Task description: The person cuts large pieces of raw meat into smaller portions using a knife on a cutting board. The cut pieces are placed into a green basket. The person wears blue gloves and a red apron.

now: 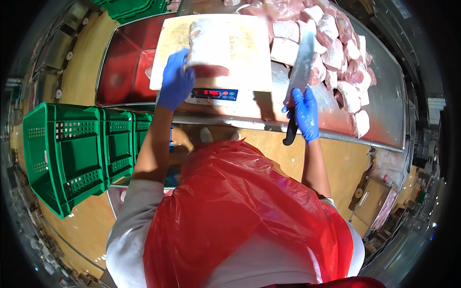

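Observation:
My left hand (pixel 175 79), in a blue glove, is at the left side of a long pork piece (pixel 209 45), fingers slightly bent and apart, near or touching it. The meat lies on a pale cutting board (pixel 247 57), which rests on a digital scale with a lit display (pixel 213 94). To the right, my right hand (pixel 302 113), also blue-gloved, grips the black handle of a long knife (pixel 302 62), blade pointing up and away from me. Beside the blade, many pork chunks (pixel 353 72) are heaped on a metal table (pixel 386 115).
A red-stained metal tray (pixel 122 62) lies left of the board. Green plastic crates (pixel 67 158) stand at lower left, and more green crates (pixel 127 9) at the back left. The table's front edge (pixel 259 125) runs in front of my red apron (pixel 240 206).

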Motion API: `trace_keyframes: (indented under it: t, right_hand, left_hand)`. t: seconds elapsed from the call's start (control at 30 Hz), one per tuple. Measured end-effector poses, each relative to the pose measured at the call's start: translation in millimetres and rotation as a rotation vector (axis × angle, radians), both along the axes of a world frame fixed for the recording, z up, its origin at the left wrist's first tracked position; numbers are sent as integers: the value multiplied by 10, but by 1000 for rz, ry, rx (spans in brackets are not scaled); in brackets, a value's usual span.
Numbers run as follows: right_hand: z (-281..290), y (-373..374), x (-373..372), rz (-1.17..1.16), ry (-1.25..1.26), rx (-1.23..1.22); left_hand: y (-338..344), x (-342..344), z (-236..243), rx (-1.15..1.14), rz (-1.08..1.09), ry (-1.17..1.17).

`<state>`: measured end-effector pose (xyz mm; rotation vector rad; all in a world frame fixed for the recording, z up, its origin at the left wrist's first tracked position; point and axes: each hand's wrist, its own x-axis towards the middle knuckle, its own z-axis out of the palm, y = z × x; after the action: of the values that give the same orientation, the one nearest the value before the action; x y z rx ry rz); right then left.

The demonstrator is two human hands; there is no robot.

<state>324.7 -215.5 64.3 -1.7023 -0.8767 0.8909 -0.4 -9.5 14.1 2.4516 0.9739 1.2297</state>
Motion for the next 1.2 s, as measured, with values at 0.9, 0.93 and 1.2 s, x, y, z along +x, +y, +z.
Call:
trace_keyframes:
  t: [0.9,0.93,1.2]
  right_hand:
    - [958,271,-400,1020,-1450,-359]
    - [1143,271,-432,1028,-1471,-402]
    - [542,893,-1399,718,-1115,-16]
  left_hand:
    - [-165,-446,-370,-260,316,-187]
    - [-183,-466,-320,-391,347,-225]
    - [-228,-232,-244,-14,45,-104]
